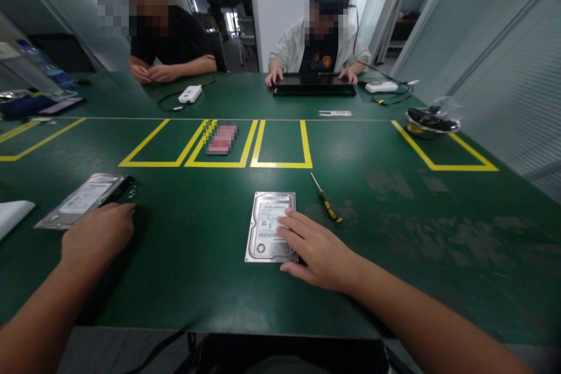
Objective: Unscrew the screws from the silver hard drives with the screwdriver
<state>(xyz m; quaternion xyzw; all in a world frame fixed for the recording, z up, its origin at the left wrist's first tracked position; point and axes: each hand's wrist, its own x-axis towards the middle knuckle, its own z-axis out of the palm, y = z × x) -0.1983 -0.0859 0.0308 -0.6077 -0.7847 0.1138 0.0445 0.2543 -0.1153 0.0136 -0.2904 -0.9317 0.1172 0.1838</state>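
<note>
A silver hard drive with a white label [267, 228] lies flat on the green table [197, 298], near the middle. My right hand [313, 245] rests on its right side, fingers stretched out and apart. Behind that hand lies a yellow and black screwdriver [326, 201], its tip pointing away from me. At the left, a second hard drive [87, 194] sits in or on a clear bag. My left hand [103, 231] is at its near right edge, knuckles up and fingers bent; their tips are hidden. Several tiny metal parts lie just beyond that hand.
Yellow tape rectangles [280, 165] cross the table, one holding a blurred reddish object [222, 139]. A bowl of dark items [432, 123] stands at the right. Across the table are two people, one with hands on a black device [314, 85]. White paper [13, 216] lies far left.
</note>
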